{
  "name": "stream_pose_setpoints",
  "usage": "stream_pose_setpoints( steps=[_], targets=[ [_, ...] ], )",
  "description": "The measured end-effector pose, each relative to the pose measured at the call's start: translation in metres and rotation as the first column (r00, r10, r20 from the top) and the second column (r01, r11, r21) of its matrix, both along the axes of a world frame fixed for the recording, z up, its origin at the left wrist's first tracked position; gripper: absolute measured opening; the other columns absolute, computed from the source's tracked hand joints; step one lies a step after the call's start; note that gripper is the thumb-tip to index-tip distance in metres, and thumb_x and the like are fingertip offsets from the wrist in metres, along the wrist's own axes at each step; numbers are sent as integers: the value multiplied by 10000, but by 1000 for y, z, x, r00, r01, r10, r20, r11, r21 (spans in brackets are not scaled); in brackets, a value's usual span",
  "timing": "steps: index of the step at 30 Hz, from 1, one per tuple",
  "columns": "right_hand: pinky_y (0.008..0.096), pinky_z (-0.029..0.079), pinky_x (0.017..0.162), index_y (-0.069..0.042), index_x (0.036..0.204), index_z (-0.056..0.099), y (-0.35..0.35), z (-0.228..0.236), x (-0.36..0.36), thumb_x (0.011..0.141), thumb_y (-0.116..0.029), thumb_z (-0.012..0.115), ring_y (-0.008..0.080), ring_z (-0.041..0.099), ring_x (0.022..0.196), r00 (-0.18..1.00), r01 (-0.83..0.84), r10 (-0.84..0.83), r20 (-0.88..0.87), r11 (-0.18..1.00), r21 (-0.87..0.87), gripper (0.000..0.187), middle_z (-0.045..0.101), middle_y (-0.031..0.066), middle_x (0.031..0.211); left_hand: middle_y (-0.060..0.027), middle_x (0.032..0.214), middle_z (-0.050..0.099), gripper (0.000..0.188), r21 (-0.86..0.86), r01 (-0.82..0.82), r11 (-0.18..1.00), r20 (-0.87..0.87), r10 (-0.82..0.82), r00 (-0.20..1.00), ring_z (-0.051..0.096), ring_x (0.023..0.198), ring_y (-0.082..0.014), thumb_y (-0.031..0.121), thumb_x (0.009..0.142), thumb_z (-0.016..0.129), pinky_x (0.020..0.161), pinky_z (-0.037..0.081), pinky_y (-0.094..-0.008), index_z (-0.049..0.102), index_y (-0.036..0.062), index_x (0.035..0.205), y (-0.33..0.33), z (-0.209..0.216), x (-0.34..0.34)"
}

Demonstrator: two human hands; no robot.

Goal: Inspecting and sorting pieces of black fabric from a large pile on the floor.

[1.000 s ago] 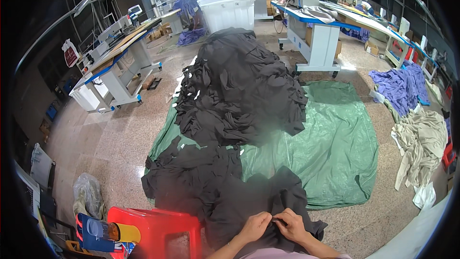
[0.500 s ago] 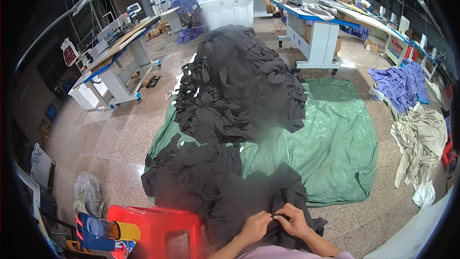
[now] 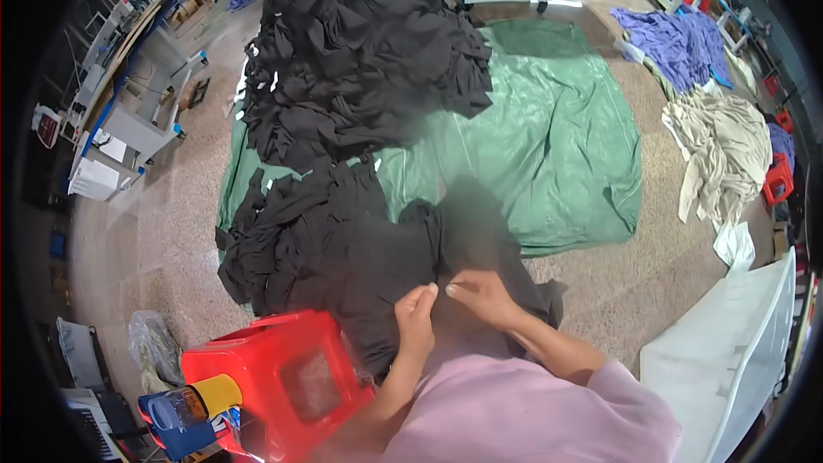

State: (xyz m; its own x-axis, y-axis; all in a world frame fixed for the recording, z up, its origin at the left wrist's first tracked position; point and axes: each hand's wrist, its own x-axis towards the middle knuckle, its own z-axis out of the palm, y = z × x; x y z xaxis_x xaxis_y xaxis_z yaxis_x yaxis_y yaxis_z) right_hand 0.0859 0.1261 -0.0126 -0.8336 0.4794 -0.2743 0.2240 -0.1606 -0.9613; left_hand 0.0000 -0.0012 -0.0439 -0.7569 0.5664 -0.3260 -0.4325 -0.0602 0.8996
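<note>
Speckled stone floor (image 3: 591, 313) is surrounding a green tarpaulin (image 3: 566, 137) that is bearing a heap of black garments (image 3: 360, 51). Bunched black cloth (image 3: 386, 253) is lying beneath and just beyond both hands, its long axis unclear. Left hand (image 3: 416, 317) and right hand (image 3: 482, 296) are facing each other, about equally near it, fingertips slightly apart. Whether either is clamping anything, I cannot tell; haze is blurring the cloth, and a pink shirt (image 3: 531, 411) is hiding its near edge.

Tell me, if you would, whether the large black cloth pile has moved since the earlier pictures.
No: judged against the green sheet, the large black cloth pile lies in the same place; the camera's view has shifted.
</note>
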Motion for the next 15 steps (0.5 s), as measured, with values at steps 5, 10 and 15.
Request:
stream_pose_setpoints(
  steps=[5,10,15],
  targets=[
    [192,413,632,-2,880,678,-1,-2,1,883,-142,673,29,514,723,998,58,-52,37,983,-177,140,624,-28,781,81,731,507,158,8,54,998,-20,-54,998,419,674,-10,133,935,613,599,348,-183,639,17,831,-2,10,1],
    [261,461,703,21,902,670,-3,-1,0,862,-193,672,105,566,770,997,47,-37,64,986,-162,219,649,42,799,87,739,505,166,43,143,989,-38,-141,989,403,675,3,115,936,593,588,326,-175,619,30,795,-4,14,3],
    [305,476,743,-45,947,695,3,-4,2,811,-121,698,227,622,836,997,-40,63,-38,903,428,156,662,94,917,58,701,591,126,-204,18,979,-6,-20,1000,473,610,-2,23,874,632,556,371,-174,649,25,749,-1,16,6]
  ],
)
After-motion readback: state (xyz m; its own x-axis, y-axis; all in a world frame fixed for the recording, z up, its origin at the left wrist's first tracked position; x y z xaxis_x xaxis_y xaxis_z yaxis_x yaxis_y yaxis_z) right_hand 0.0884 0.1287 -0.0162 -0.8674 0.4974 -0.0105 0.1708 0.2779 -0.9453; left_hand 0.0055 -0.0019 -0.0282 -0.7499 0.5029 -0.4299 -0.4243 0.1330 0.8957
